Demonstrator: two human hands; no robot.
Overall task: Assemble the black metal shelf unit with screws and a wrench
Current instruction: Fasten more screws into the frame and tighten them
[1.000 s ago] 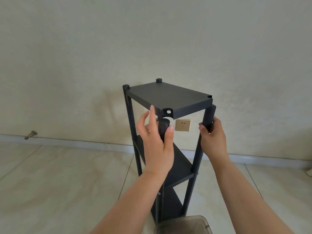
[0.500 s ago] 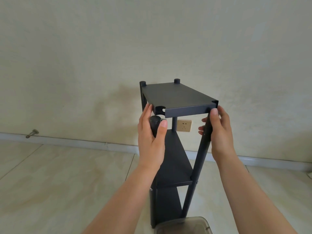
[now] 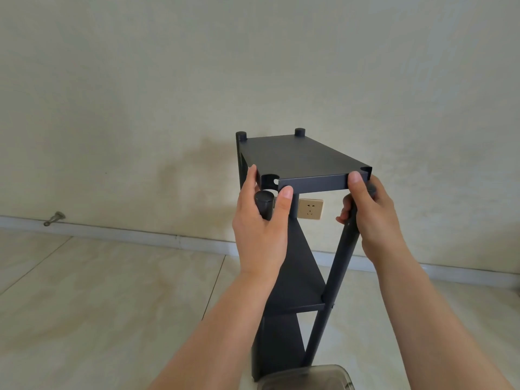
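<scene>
Two bare hands are working at the top of the black metal shelf unit (image 3: pixel 292 277) in our single head view. We are seeing matte, powder-smooth metal: round tubular posts and flat rectangular panels with folded edges and notched corners. We are counting three shelves, the top shelf (image 3: pixel 304 159) being the one not yet seated at the near side, and four posts. The two far post tops are poking up through their corner notches; the near-left post (image 3: pixel 264 204) is standing just under its notch, its rounded cap exposed.

The left hand (image 3: pixel 261 235) is wrapping that post, thumb touching the shelf's front edge and fingertips reaching the left edge. The right hand (image 3: pixel 371 220) is curling round the near-right post (image 3: pixel 342 254), thumb pressing the front edge near the corner.

Against the frame half a second ago, the thumbs are now sitting higher on the shelf edge, and the panel is lying closer over the near posts.

The unit is standing on glossy beige floor tiles (image 3: pixel 98 291) before a textured cream wall with one gold-toned socket (image 3: pixel 310 208). A translucent grey container (image 3: pixel 306 380) is showing at the bottom edge.
</scene>
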